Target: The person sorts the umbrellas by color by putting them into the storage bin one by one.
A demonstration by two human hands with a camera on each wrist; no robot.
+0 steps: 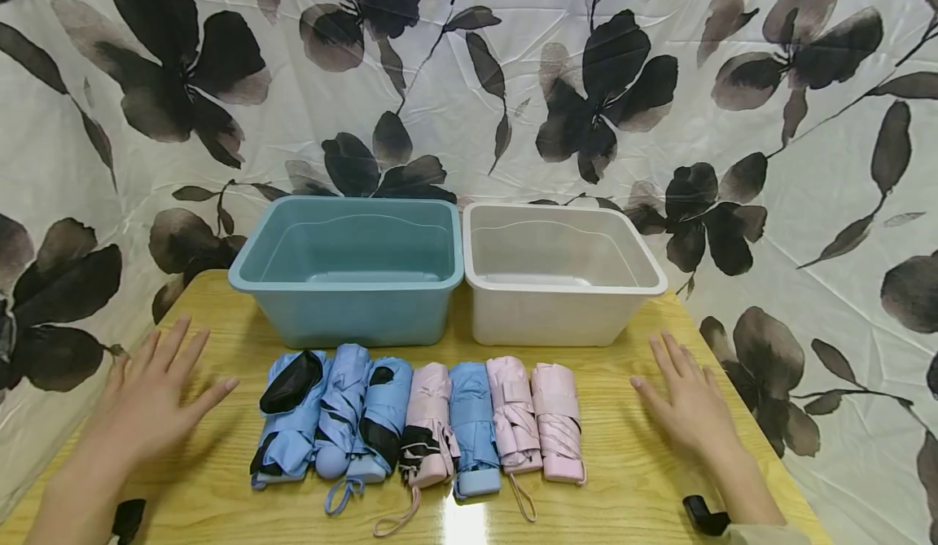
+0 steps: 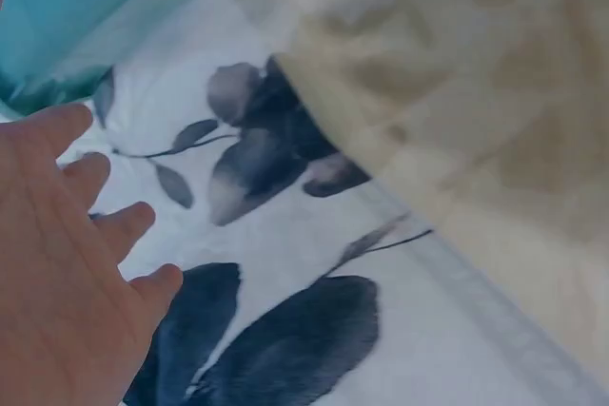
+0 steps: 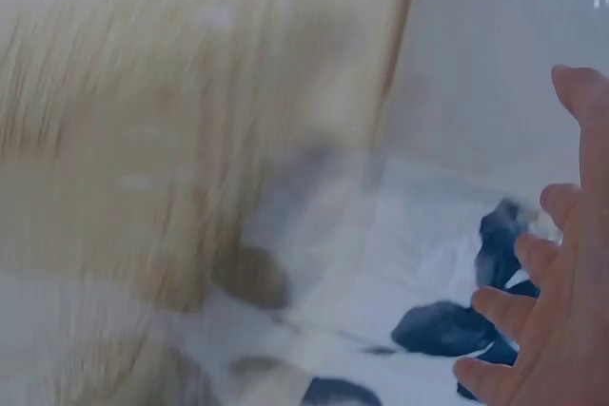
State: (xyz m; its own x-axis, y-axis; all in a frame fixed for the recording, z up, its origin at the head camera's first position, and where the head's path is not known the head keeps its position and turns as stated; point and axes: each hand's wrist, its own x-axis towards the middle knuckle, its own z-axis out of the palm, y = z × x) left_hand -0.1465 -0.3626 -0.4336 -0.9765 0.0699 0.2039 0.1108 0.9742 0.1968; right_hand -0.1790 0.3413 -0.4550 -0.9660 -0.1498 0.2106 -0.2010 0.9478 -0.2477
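Observation:
A row of folded umbrellas lies across the wooden table in the head view. At its left end are three blue umbrellas, among them the leftmost blue umbrella (image 1: 289, 419) with a black patch. A pink umbrella (image 1: 427, 427) with black trim follows, then another blue umbrella (image 1: 474, 427), then two pink umbrellas, the rightmost one (image 1: 558, 423) at the row's end. My left hand (image 1: 142, 406) is spread left of the row, fingers straight, holding nothing. Fingers extended, my right hand (image 1: 689, 410) is to the right of the row, apart from the umbrellas and likewise holding nothing.
Behind the row stand a teal bin (image 1: 359, 313) on the left and a white bin (image 1: 550, 317) on the right, side by side. Floral cloth (image 1: 484, 146) hangs behind and around the wooden table (image 1: 623, 463). Wrist straps show at the lower edge.

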